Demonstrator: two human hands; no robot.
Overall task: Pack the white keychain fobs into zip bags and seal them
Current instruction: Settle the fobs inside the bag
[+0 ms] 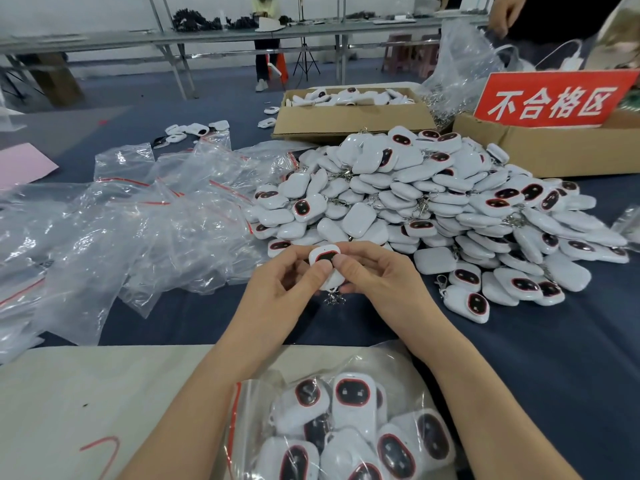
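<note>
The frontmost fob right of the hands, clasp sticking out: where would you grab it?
Probably pinch the fob at its narrow clasp end from above, coming from the front left. It lies flat, face up, and that end juts clear while the pile crowds its far side.

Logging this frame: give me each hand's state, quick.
Left hand: pinching the white fob.
Right hand: pinching the same fob.

I work in a factory packing hall: a heap of white fobs [433,202] to the right, loose zip bags [138,220] to the left, a cardboard box [346,121] of more beyond, a red sign [554,100] reading 不合格区, long workbenches [207,36] far back.
</note>
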